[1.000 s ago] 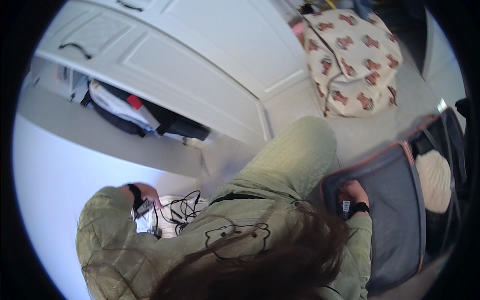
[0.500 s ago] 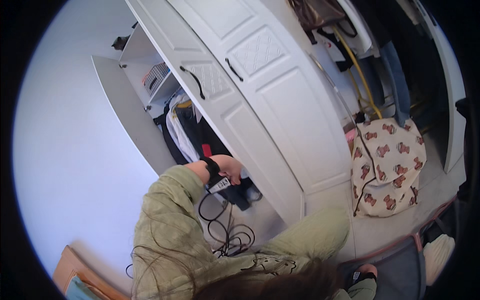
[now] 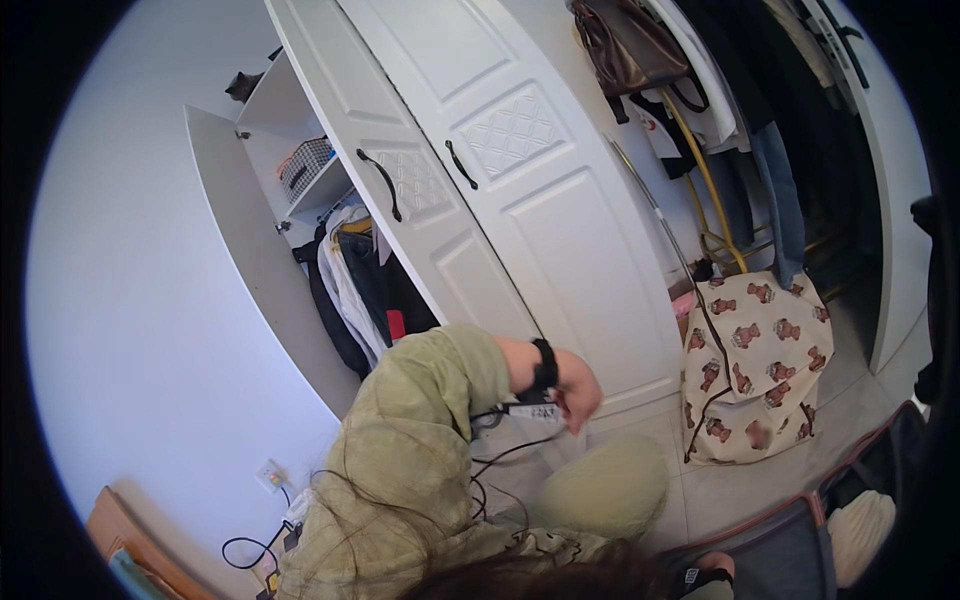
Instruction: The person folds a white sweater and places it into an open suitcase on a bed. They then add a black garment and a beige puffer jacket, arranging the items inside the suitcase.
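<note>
My left hand (image 3: pixel 578 396) is raised in front of the white wardrobe, with a black band (image 3: pixel 544 366) on its wrist. It is closed around a small white and black plug (image 3: pixel 524 409) whose thin black cables (image 3: pixel 498 455) hang down toward my lap. My sleeve is pale green. Only a sliver of my right hand (image 3: pixel 716 567) shows at the bottom edge. It lies on the dark grey suitcase (image 3: pixel 785 535), and its fingers are hidden.
Closed white wardrobe doors (image 3: pixel 520 190) stand ahead. To their left is an open compartment of hanging clothes (image 3: pixel 350 280). A bear-print bag (image 3: pixel 755 365) sits on the floor at right, a brown handbag (image 3: pixel 625 45) hangs above, and a wall socket (image 3: pixel 270 474) with cables is at lower left.
My view has tilted up from the floor to the wardrobe. My left hand rose with the plug and cables, then swung right and lower, in front of the closed doors.
</note>
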Demonstrator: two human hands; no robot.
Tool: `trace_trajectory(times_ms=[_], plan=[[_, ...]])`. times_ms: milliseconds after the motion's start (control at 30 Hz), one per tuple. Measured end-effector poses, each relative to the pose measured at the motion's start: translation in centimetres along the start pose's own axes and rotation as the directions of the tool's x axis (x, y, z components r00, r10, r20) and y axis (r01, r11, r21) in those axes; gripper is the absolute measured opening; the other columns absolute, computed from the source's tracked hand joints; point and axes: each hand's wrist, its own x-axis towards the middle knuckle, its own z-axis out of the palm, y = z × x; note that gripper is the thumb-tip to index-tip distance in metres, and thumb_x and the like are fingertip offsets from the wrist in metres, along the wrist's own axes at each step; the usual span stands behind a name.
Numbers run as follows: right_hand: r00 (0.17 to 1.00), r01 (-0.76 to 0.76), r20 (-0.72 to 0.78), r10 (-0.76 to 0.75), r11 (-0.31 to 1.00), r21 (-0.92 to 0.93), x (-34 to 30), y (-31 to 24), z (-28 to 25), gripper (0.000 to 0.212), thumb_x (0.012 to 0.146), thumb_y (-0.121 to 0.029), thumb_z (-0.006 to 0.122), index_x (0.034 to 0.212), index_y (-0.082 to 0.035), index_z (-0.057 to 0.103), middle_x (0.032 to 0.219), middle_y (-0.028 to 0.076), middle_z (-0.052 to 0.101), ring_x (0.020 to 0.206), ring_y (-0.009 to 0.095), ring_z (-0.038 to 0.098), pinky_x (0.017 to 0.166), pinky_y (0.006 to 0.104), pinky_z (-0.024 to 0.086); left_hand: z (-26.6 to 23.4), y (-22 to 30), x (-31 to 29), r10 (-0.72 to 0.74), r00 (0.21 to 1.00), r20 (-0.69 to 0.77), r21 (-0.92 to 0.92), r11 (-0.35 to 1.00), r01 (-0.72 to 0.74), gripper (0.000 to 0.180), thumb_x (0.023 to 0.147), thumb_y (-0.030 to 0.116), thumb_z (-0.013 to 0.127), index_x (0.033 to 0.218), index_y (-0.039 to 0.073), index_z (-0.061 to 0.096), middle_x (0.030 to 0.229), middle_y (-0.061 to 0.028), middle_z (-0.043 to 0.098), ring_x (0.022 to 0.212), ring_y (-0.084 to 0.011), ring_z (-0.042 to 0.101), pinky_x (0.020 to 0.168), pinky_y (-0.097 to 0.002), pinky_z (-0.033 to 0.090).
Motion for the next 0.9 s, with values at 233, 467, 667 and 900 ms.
trace_trajectory(times_ms=[233, 467, 667, 900], plan=[[0.935, 0.218, -0.269, -0.232, 0.973, -0.081, -5.7, -4.0, -2.9, 0.025, 0.085, -0.022, 0.051, 0.097, -0.009, 0.07, 0.103, 0.017, 0.067, 0.097, 0.032, 0.065, 0.083, 0.0436, 0.051, -9.1, 14.7, 6.7, 0.637, 0.742, -0.209, 0.251, 0.769, -0.589, 0.031, 0.086, 0.032, 0.062, 0.093, 0.002, 0.065, 0.079, -0.0078, 0.066, 0.072, -0.0184, 0.062, 0.068, -0.0369, 0.049], [0.934, 0.194, -0.266, -0.237, 0.964, -0.18, -12.7, -6.7, -3.8, 0.011, 0.071, -0.011, 0.062, 0.078, -0.008, 0.071, 0.086, 0.013, 0.07, 0.083, 0.032, 0.068, 0.07, 0.0433, 0.055, -21.5, 20.0, 17.6, 0.668, 0.538, -0.514, 0.018, 0.635, -0.772, 0.015, 0.09, 0.018, 0.058, 0.094, 0.004, 0.061, 0.077, -0.0013, 0.061, 0.071, -0.0091, 0.059, 0.063, -0.0247, 0.05], [0.842, -0.011, -0.525, -0.129, 0.967, -0.256, -17.0, -5.6, -3.0, 0.004, 0.075, -0.012, 0.059, 0.078, -0.009, 0.06, 0.078, 0.008, 0.065, 0.074, 0.026, 0.066, 0.06, 0.0388, 0.054, -12.7, 29.1, 35.0, 0.875, 0.463, -0.144, -0.081, 0.456, -0.886, 0.017, 0.085, 0.011, 0.062, 0.099, 0.002, 0.06, 0.081, -0.004, 0.064, 0.071, -0.0123, 0.062, 0.065, -0.0289, 0.052], [0.685, -0.343, -0.728, 0.046, 0.901, -0.266, -13.1, -0.1, -8.2, 0.005, 0.077, -0.014, 0.055, 0.079, -0.009, 0.055, 0.073, 0.007, 0.061, 0.067, 0.023, 0.064, 0.052, 0.0348, 0.053, -7.6, 34.1, 42.3, 0.876, 0.412, -0.251, -0.127, 0.392, -0.911, 0.012, 0.077, 0.015, 0.067, 0.08, 0.005, 0.061, 0.068, -0.0095, 0.064, 0.071, -0.0191, 0.066, 0.061, -0.0341, 0.05]])
